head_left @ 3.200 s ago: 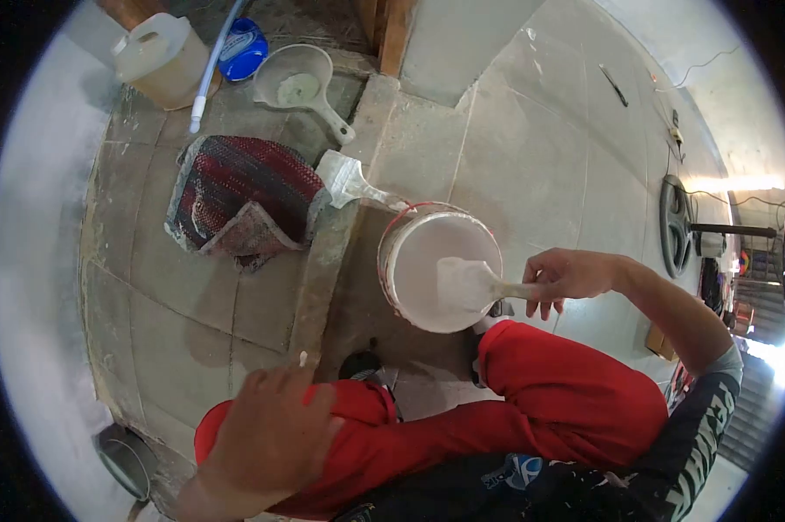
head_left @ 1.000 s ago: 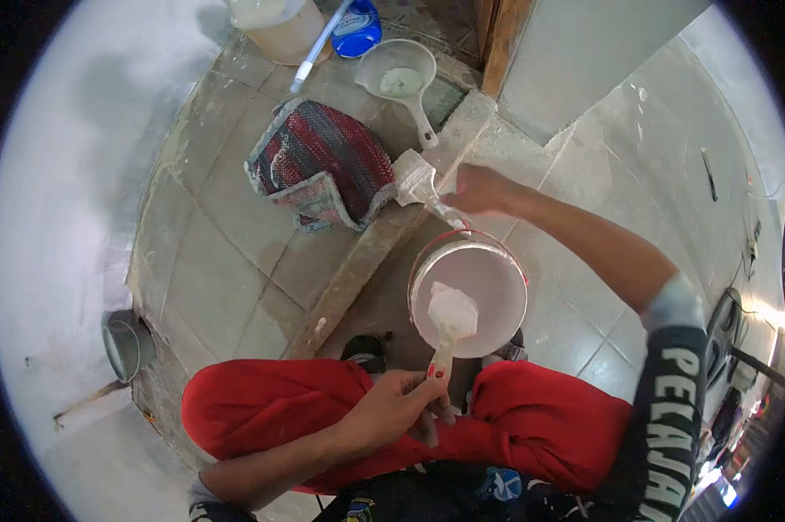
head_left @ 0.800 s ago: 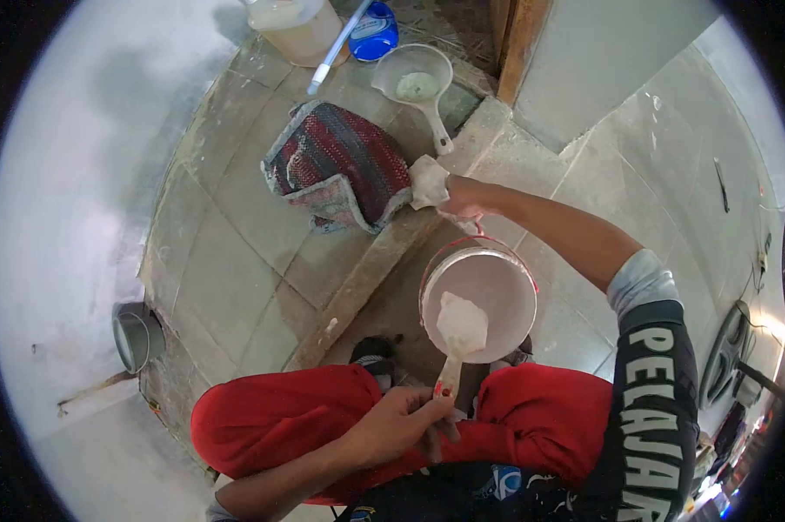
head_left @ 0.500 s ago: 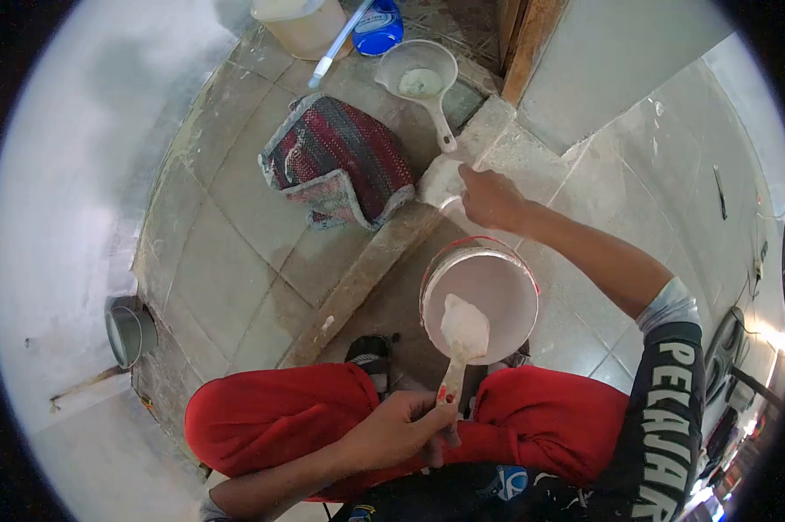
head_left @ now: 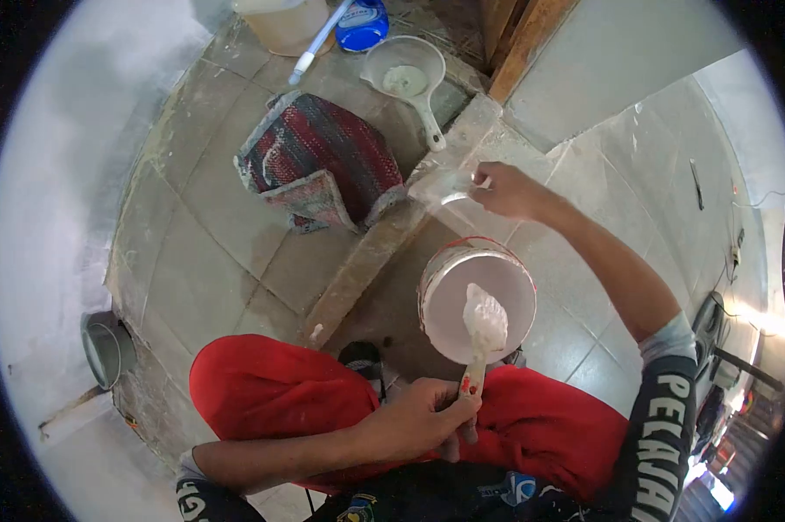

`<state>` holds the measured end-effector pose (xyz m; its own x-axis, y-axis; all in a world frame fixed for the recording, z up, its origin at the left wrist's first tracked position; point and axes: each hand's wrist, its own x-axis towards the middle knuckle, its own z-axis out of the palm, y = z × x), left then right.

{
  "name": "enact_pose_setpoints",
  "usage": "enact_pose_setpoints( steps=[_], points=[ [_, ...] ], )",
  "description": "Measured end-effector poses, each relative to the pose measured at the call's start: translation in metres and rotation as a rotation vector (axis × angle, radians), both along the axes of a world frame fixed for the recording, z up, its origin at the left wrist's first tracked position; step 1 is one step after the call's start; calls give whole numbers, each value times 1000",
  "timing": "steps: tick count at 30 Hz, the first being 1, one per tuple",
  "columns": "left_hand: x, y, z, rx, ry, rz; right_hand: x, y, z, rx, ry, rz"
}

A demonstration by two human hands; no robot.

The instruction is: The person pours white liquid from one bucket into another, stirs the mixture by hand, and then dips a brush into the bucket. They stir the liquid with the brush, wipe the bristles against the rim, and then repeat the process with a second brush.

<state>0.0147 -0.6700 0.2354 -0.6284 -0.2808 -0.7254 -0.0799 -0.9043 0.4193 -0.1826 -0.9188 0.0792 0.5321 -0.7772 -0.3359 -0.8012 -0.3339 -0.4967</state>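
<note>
My left hand [head_left: 431, 418], low in front of my lap, is closed around the pale, red-marked handle of a putty knife [head_left: 484, 320]. Its head is thickly coated with white paste and overlaps the bucket opening in this view. The white bucket [head_left: 427, 304] with a red handle stands between my feet, its inside pale white. Farther forward, my right hand [head_left: 510, 191] pinches the edge of a clear plastic bag [head_left: 440, 184] over the raised floor ledge. A striped red and grey cloth [head_left: 323, 157] lies just left of that bag.
A white dipper [head_left: 405, 78] with pale contents sits beyond the ledge [head_left: 357, 287]. Behind it are a blue bottle [head_left: 363, 28], a brush handle [head_left: 318, 43] and a cloudy tub [head_left: 283, 24]. A grey pail [head_left: 105, 352] is at far left; a wall corner [head_left: 575, 87] rises at right.
My right hand and the plastic bag have drawn back slightly toward me and right. My left hand has shifted the putty knife a little right over the bucket. The view has shifted too.
</note>
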Motion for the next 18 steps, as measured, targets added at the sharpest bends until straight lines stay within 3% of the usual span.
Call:
enact_pose_setpoints(
  steps=[2,6,9,14,18],
  points=[
    [1,1,-4,-9,13,5,-21,5,40,262,-89,-57],
    [3,-2,-2,25,-12,-15,-52,29,138,554,-25,-231],
    [4,4,-3,5,-54,-36,-76,48,176,546,-45,-216],
    [6,11,3,-12,-138,-90,-86,63,191,574,92,59],
    [7,14,9,-31,-205,-96,-79,60,174,684,154,112]
  ],
)
